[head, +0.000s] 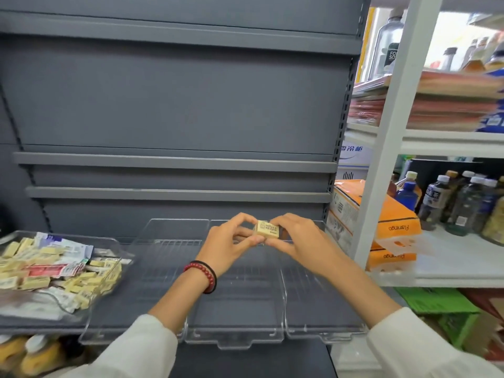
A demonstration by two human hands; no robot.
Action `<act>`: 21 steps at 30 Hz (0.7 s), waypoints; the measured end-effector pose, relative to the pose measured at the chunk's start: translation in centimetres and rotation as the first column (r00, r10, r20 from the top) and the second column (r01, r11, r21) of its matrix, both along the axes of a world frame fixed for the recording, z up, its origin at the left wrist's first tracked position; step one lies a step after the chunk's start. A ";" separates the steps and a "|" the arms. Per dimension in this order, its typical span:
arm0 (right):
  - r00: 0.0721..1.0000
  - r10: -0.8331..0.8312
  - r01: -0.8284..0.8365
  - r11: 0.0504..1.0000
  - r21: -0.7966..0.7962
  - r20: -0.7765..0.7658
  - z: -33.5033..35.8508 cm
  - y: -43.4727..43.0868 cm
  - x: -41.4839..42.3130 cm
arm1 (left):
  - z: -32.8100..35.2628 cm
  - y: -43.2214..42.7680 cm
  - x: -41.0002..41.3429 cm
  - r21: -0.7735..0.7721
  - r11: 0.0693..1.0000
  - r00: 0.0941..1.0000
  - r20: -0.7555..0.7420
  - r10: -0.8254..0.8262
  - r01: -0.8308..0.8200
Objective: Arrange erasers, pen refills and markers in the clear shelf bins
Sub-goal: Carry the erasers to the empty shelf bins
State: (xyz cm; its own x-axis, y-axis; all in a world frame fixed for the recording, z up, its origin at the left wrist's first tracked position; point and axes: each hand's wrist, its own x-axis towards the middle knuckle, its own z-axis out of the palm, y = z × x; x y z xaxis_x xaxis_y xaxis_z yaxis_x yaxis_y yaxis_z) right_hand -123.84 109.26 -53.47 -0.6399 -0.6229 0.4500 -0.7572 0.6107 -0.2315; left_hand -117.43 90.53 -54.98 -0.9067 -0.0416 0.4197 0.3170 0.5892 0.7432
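Note:
A small cream eraser (267,229) with a printed label is held at the far end of the middle clear bin (234,340). My left hand (227,242) pinches its left side and my right hand (297,238) pinches its right side. Whether it rests on the bin floor or hangs just above it is not plain. On either side stand two more clear bins (114,331), (324,335), with nothing visible inside. At the far left, a clear tray (107,241) holds a heap of several cream erasers (41,271) mixed with packets of refills.
The bins sit on a grey shelf (245,358) with grey shelves above. A white rack (387,148) to the right carries orange tissue packs (381,214), bottles (450,200) and stacked packets. A green box (441,309) lies below it, and bottles (27,356) stand under the tray.

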 end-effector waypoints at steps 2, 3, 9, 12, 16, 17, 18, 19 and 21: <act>1.000 -0.002 0.001 1.000 0.027 0.015 0.5 0.7 -0.5 | 0.5 0.3 0.0 -0.234 0.970 0.998 0.002 0.070 -0.068; 1.000 -0.006 0.006 1.000 0.030 0.015 0.8 1.2 -0.8 | 0.8 0.5 -0.1 -0.399 0.907 0.990 -0.028 0.138 -0.137; 0.994 -0.066 0.069 0.997 -0.030 0.083 0.4 2.5 -2.5 | 1.1 -0.7 -0.4 -0.732 0.623 0.957 -0.149 0.248 -0.276; 0.985 -0.109 0.114 0.993 -0.025 0.135 -1.1 2.0 -3.7 | 1.1 -1.9 -0.7 -0.767 0.581 0.955 -0.142 0.259 -0.271; 0.961 -0.189 0.196 0.980 -0.015 0.201 -3.1 1.2 -5.9 | 1.0 -2.3 -2.0 -0.755 0.587 0.947 -0.141 0.289 -0.292; 0.952 -0.211 0.219 0.976 -0.014 0.221 -3.8 1.1 -6.5 | 0.6 -2.3 -2.4 -0.757 0.589 0.947 -0.122 0.296 -0.282; 0.941 -0.236 0.246 0.969 -0.012 0.242 -4.5 1.1 -7.1 | 0.0 -2.2 -2.8 -0.759 0.593 0.948 -0.101 0.300 -0.269; 0.927 -0.267 0.279 0.960 -0.011 0.262 -5.2 1.1 -7.8 | -0.5 -2.2 -3.3 -0.763 0.595 0.951 -0.083 0.298 -0.253; 0.895 -0.330 0.347 0.938 -0.006 0.300 -6.6 1.4 -9.2 | -1.6 -2.0 -4.2 -0.779 0.587 0.957 -0.059 0.284 -0.222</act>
State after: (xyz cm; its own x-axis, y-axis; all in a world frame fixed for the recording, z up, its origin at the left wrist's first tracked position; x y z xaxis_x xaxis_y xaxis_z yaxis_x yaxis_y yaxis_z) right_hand -133.06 110.68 -60.09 -0.9148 -0.3240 0.2411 -0.4012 0.7970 -0.4515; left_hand -121.59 88.50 -56.55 -0.9368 0.0363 0.3480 0.0339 0.9993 -0.0132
